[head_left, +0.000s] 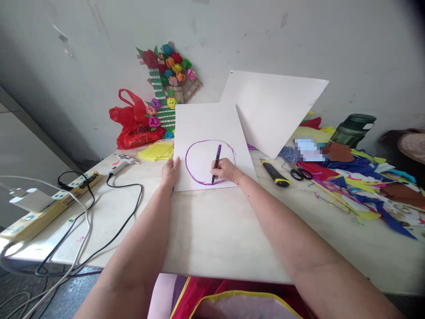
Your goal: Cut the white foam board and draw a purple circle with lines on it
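My right hand grips a purple marker with a dark barrel, its tip on a white board. A purple circle is drawn on the lower part of this board, and the marker tip touches its bottom line. At the board's left edge, my left hand is closed, pinching the edge between thumb and fingers. Behind it, a second white board leans at a tilt against the wall.
Left are a yellow power strip, a glue gun, trailing cords, yellow paper and a red plastic bag. Paper flowers stand behind. Right lie a utility knife, scissors, colourful scraps and a green bottle.
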`<state>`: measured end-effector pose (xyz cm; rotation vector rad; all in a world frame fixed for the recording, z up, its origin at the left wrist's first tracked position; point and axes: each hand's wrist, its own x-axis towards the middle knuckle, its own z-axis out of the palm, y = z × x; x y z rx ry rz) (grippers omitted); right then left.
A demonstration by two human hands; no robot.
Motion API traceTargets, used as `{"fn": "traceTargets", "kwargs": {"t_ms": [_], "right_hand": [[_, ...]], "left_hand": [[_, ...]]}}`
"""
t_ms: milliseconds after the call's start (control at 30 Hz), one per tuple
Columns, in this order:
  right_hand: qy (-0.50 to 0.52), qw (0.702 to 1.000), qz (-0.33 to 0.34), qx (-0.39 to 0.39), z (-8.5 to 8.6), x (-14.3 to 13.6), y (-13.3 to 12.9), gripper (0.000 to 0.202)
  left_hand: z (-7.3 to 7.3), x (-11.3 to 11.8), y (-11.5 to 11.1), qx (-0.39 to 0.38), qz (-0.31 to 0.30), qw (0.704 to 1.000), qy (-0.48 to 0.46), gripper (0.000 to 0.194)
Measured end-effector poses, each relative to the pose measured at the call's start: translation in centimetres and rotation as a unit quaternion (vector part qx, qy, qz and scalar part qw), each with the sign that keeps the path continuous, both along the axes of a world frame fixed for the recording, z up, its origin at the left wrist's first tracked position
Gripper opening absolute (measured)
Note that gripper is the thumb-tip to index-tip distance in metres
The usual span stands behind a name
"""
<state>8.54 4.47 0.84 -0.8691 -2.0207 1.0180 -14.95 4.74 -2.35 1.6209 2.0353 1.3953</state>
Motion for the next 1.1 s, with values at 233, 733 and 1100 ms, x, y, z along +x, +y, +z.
{"fn": "traceTargets", "kwargs": {"t_ms": [233,733,1100], "right_hand": [[0.015,1.000,0.007,-0.003,0.25,0.15,-0.20,0.007],[-0.015,1.000,-0.004,0.025,0.23,0.60,0.37,0.010],[-0.031,0.999,0.004,0.015,0.12,0.09,0.02,0.011]], "left_hand": [[0.04,-0.04,0.01,0.000,0.002,1.000,0.001,0.039],[0.37,0.16,-0.36,0.004,-0.004,1.000,-0.005,0.038],[0.07,-0.04,-0.07,0.007,-0.005,1.000,-0.003,0.039]]}}
